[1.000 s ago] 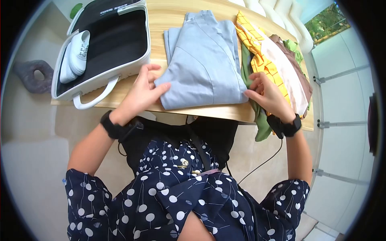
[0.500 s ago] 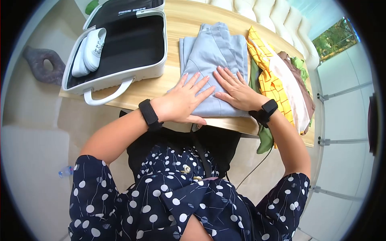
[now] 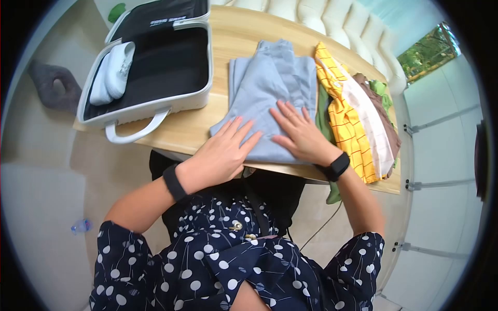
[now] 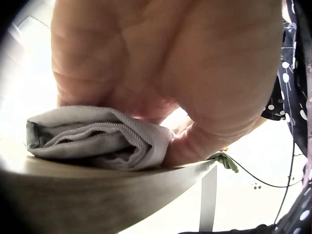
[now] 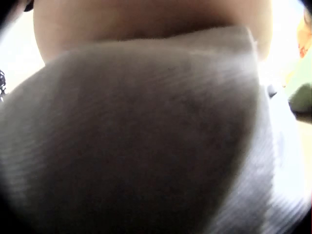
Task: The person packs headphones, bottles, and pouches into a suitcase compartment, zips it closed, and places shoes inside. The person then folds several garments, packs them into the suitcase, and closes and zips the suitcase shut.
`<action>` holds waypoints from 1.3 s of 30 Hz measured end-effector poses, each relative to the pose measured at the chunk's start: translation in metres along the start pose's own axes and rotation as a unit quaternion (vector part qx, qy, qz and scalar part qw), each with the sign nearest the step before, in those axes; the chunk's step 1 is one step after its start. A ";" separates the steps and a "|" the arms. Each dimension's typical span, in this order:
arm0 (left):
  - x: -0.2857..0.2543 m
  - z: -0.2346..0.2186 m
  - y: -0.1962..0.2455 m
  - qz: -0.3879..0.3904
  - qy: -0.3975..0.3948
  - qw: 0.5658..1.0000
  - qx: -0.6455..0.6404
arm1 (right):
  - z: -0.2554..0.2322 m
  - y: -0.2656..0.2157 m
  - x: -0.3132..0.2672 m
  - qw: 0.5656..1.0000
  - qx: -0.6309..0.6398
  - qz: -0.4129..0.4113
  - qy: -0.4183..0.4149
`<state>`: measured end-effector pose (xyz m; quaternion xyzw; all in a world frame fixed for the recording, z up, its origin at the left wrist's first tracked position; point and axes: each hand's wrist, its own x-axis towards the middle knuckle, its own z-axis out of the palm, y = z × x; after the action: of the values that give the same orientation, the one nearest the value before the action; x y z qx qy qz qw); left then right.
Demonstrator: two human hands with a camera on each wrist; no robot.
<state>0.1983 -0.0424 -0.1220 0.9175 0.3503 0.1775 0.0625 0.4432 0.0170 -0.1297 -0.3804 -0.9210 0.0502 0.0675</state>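
Note:
A folded light blue garment (image 3: 270, 78) of ribbed, twill-like cloth lies near the front edge of the table. My left hand (image 3: 218, 155) rests on its lower left part, fingers stretched out over the cloth. Seen from the left wrist, the garment's layered side (image 4: 92, 139) shows under the palm, with the thumb beside it at the table edge. My right hand (image 3: 306, 135) lies with spread fingers on the garment's lower right part. In the right wrist view, cloth (image 5: 146, 131) fills most of the picture and hides the fingers.
An open white suitcase (image 3: 210, 62) with black lining stands on the left of the table (image 3: 236, 26), white shoes (image 3: 119, 72) inside. To the right lie a yellow checked garment (image 3: 345, 119), a pale pink one (image 3: 371, 124), and brown and green ones. A grey neck pillow (image 3: 44, 93) is beyond the left edge.
Both hands have moved from the garment's lower corners inward onto its top, fingers now spread on the cloth. Since half a second ago they have slid slightly toward the front edge.

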 end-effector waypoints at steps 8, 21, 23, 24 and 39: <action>-0.005 0.000 -0.007 0.022 -0.025 0.999 0.032 | -0.024 -0.061 -0.027 0.999 -0.020 -0.038 -0.007; -0.010 -0.056 -0.006 0.005 -0.182 0.963 -0.199 | -0.025 -0.069 -0.057 0.995 0.053 -0.086 0.010; 0.006 -0.052 -0.016 0.008 -0.140 0.950 -0.278 | -0.031 -0.072 -0.061 0.993 0.076 -0.094 -0.008; 0.023 -0.057 -0.016 -0.039 -0.169 0.928 -0.329 | -0.034 -0.074 -0.063 0.991 0.092 -0.094 -0.023; 0.047 0.002 -0.064 -0.128 -0.133 0.777 -0.601 | -0.130 0.001 0.015 0.951 0.308 0.020 0.019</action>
<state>0.1919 0.0363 -0.1255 0.6546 0.2744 0.2185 0.6696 0.4546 0.0340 -0.0003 -0.3602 -0.8517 0.3253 0.1978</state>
